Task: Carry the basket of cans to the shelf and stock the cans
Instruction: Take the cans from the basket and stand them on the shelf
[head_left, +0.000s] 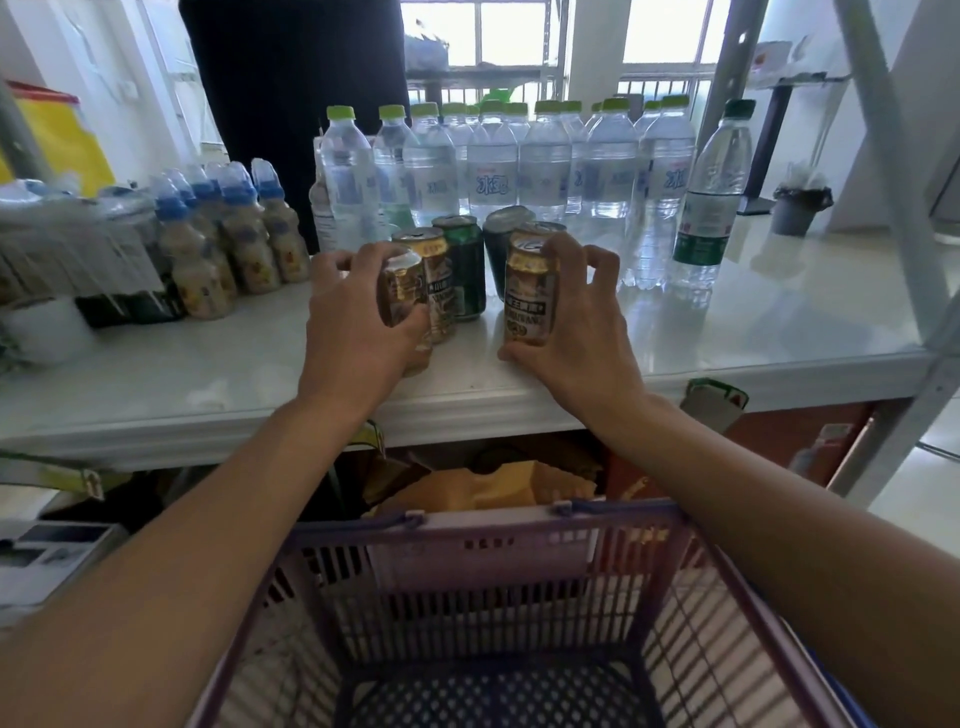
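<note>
Below, my purple slatted plastic basket (498, 571) sits before the white shelf (727, 332). Upon it, my left hand (358, 317) grips one gold can (402, 291), my right hand (576, 322) another gold can (530, 291).

- Bright window (519, 36) with bars behind the shelving, daylight washing in.
- White walls (924, 104); pale glossy floor (857, 223).
- Grey metal upright (893, 171) at right.
- Dark bin (795, 208) on the floor.
- Black panel (291, 104) at left.

Water bottles (492, 171) read "水"; gold can (530, 291) lettering blurred.
</note>
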